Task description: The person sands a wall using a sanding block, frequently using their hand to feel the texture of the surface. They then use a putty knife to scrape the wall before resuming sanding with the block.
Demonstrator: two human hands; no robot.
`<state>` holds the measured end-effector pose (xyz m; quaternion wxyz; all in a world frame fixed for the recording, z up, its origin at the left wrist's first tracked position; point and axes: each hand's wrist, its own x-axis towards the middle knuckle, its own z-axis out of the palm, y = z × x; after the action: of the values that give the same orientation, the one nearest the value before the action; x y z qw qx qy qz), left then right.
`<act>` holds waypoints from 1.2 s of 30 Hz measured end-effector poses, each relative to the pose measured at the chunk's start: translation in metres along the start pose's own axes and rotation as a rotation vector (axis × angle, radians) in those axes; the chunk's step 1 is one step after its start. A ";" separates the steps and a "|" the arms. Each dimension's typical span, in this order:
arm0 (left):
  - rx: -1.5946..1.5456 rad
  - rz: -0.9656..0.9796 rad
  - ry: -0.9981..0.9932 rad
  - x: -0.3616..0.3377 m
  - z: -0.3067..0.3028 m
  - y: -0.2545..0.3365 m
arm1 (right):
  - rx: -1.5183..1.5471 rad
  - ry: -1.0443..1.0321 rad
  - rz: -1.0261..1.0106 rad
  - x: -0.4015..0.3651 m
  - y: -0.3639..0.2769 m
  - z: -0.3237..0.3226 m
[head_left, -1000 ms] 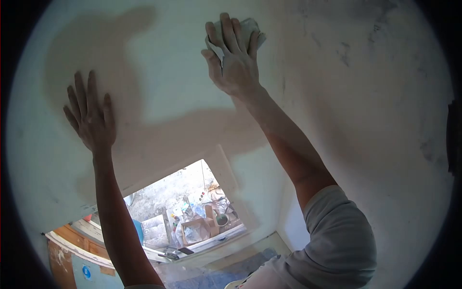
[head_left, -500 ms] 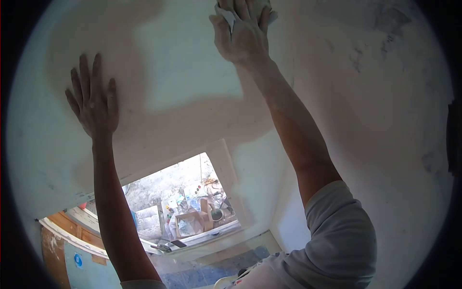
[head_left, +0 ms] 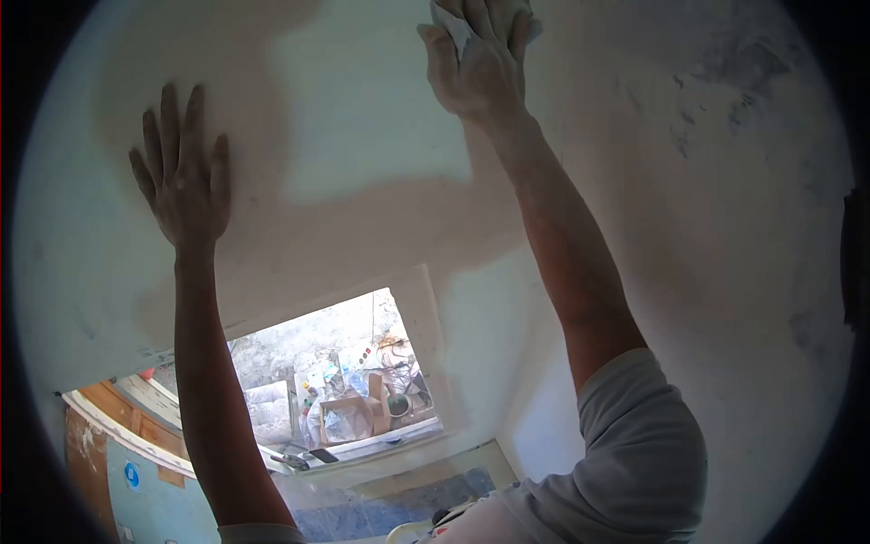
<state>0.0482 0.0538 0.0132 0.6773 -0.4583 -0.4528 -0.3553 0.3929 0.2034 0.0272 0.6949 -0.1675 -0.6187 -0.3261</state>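
High on the pale plastered wall [head_left: 381, 136], my right hand [head_left: 480, 77] presses a folded whitish sheet that looks like sandpaper [head_left: 452, 25] flat to the surface. Its edges stick out beside the thumb and past the fingers, and the top is cut off by the frame. My left hand [head_left: 188, 181] lies against the wall lower and to the left, fingers spread, holding nothing. Between the two hands a lighter greenish patch shows, bordered by darker, brownish filler.
Below is a window opening [head_left: 433, 344], with cardboard boxes [head_left: 347, 420], a bucket [head_left: 398, 404] and clutter outside. A dark phone-like object [head_left: 323, 455] sits on the sill. A blue-grey panel [head_left: 136, 508] stands lower left. Another wall [head_left: 725, 272] meets this one at right.
The view has shifted slightly, so wall and window sit differently in frame. My right hand has slid a little to the right with the sheet. My left hand stays spread on the wall.
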 end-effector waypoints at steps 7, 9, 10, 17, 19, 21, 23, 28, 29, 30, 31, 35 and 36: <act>0.002 -0.019 0.000 -0.002 -0.001 0.002 | -0.204 -0.109 0.010 -0.029 0.004 -0.011; 0.004 -0.018 -0.002 -0.003 -0.001 0.000 | -0.203 -0.009 0.020 0.004 0.009 0.002; 0.001 -0.019 -0.001 -0.003 0.001 0.000 | -0.199 -0.009 0.014 0.005 0.003 0.009; -0.028 -0.007 0.038 -0.002 0.001 0.000 | -0.164 -0.092 -0.194 -0.003 0.001 -0.004; -0.010 -0.009 0.022 -0.002 -0.001 0.001 | -0.203 -0.071 -0.149 0.022 0.024 -0.006; -0.009 -0.009 0.023 -0.002 -0.001 0.000 | -0.259 -0.020 -0.071 0.042 0.025 0.003; -0.015 -0.013 0.032 -0.002 -0.001 0.001 | -0.316 0.010 -0.142 0.033 0.004 0.016; -0.003 -0.012 0.028 -0.002 0.000 -0.001 | -0.226 -0.184 -0.361 0.059 0.030 0.002; -0.002 -0.013 0.027 -0.002 0.000 -0.002 | -0.227 -0.179 -0.275 0.079 0.042 -0.003; -0.004 -0.009 0.030 -0.003 0.001 -0.003 | -0.236 -0.170 -0.202 0.097 0.048 -0.003; -0.010 -0.005 0.035 -0.003 0.002 -0.002 | -0.264 -0.147 -0.166 0.103 0.043 0.001; -0.004 -0.011 0.030 -0.002 0.001 -0.004 | -0.289 -0.178 -0.559 0.056 -0.009 0.016; 0.010 -0.012 0.019 -0.002 0.000 -0.004 | -0.243 -0.216 -0.620 0.058 -0.002 0.011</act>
<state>0.0437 0.0526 0.0129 0.6818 -0.4487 -0.4509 -0.3613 0.3846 0.1942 0.0854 0.4684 -0.0866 -0.6669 -0.5731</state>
